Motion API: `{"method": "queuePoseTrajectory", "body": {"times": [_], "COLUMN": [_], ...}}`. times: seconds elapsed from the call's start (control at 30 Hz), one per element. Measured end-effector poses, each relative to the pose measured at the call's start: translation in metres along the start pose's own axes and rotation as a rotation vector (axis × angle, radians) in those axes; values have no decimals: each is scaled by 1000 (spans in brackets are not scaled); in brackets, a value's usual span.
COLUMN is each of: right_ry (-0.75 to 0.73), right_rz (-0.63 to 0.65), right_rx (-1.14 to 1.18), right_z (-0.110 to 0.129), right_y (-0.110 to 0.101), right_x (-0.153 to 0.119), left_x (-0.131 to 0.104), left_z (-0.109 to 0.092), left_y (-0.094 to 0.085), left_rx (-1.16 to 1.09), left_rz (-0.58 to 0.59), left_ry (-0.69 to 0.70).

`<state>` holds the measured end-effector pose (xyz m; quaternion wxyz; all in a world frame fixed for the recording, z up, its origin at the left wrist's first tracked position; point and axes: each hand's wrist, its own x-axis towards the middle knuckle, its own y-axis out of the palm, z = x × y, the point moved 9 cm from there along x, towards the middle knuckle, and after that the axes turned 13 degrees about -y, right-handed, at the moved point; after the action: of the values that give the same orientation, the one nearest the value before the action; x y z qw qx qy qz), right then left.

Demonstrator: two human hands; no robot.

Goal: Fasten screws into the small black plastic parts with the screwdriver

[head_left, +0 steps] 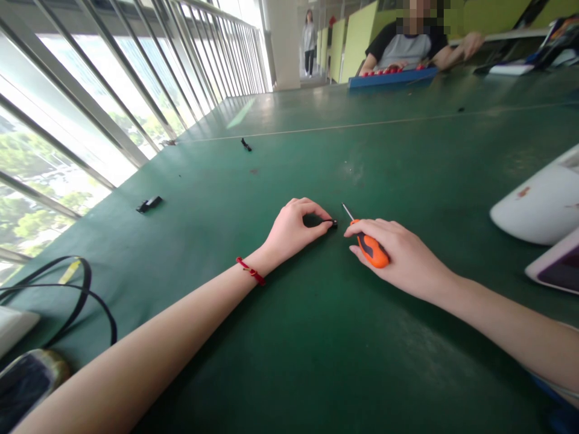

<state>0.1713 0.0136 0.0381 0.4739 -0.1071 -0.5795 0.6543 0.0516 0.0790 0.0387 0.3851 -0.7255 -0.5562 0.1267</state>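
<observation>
My left hand [301, 226], with a red bracelet on its wrist, pinches a small black piece [335, 223] between thumb and index finger, low over the green table [289, 361]. To the right of it, my right hand [393, 253] is closed around a screwdriver [373, 250] with an orange and black handle. The metal shaft points up and left, its tip a little above and to the right of the black piece, not touching it. Finer detail of the small piece is too small to tell.
Two small black parts [150, 204] [246, 144] lie at the left and far left. A black cable [85, 289] loops at the left edge. White objects [538, 199] stand at the right. Across the table, a person sits behind a blue tray [393, 78]; another person stands farther back.
</observation>
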Motion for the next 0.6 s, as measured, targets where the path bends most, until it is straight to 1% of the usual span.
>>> {"method": "queuePoseTrajectory", "body": {"times": [0.1, 0.2, 0.3, 0.4, 0.5, 0.6], "right_ry": [73, 68, 59, 30, -37, -58], "right_rz": [-102, -168, -169, -140, -124, -119], "right_rx": [89, 77, 81, 74, 38, 16], "right_z": [-6, -8, -9, -8, -2, 0], "right_y": [-9, -17, -17, -14, -14, -15], "right_x": [-2, -2, -1, 0, 1, 1], "left_x": [-4, -11, -19, -25, -28, -28], "left_z": [-10, -24, -36, -45, -48, -49], "left_y": [-7, -9, -5, 1, 3, 2], "left_rx": [-10, 18, 37, 57, 71, 80], "left_rz": [-57, -84, -66, -36, -35, -50], "left_ry": [73, 181, 254, 303, 327, 343]}}
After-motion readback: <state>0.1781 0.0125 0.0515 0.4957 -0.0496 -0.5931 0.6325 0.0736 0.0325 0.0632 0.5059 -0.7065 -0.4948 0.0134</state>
